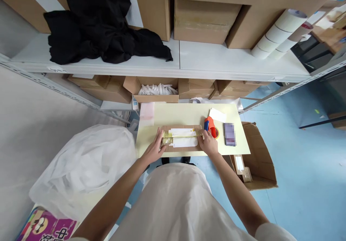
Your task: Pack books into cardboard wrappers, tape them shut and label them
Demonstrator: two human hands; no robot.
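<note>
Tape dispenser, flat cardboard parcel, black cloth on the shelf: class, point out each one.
tape dispenser (211, 126), head view, on its orange body
flat cardboard parcel (183, 148), head view, on its brown near edge
black cloth (94, 24), head view, on its bunched middle

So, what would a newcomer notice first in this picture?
Probably the two hands, left hand and right hand, pressing on a flat cardboard parcel at the centre of the pale yellow table. Next, the black cloth heaped on the white shelf above.
</note>
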